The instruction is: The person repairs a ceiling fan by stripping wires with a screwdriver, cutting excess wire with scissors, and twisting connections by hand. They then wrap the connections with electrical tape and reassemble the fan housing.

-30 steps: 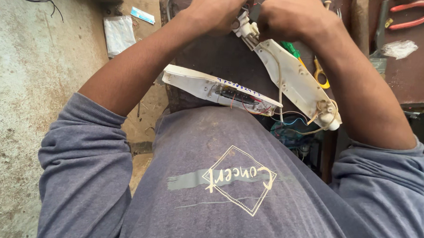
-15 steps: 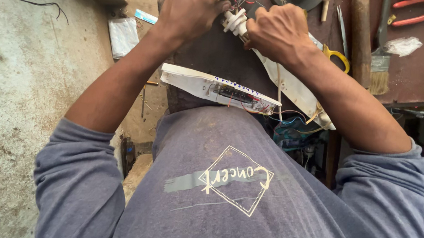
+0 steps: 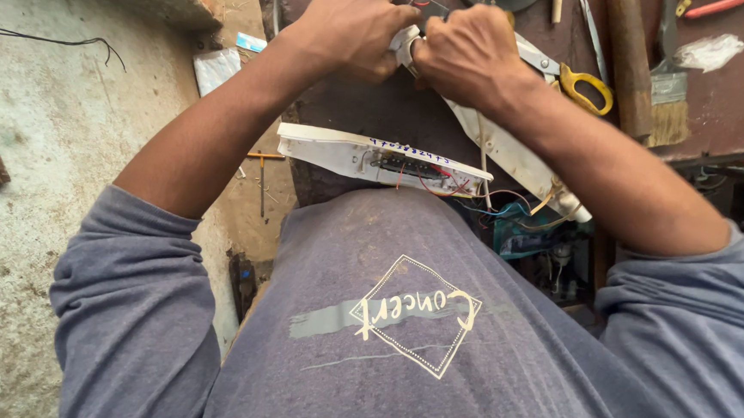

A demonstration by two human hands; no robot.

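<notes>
Your left hand and right hand meet at the far end of a long white plastic housing that runs slantwise across the dark brown workbench. Both hands are curled shut, knuckles up, pinching the same small white fitting at the housing's top end; your fingertips are tucked under, so exactly how they sit on it cannot be told.

Nearer your chest than the housing, a second white casing lies crosswise, its open side showing a circuit board and thin red wires. More loose wires, red, blue and yellow, trail from the housing's lower end by your right forearm.

Just beyond the housing, to its right, lie scissors with yellow handles, touching or almost touching it. Further right of the housing stand a wooden handle and a paintbrush side by side, with a crumpled white scrap past them. Left of the housing, off the bench, a small white packet rests on the concrete ground.
</notes>
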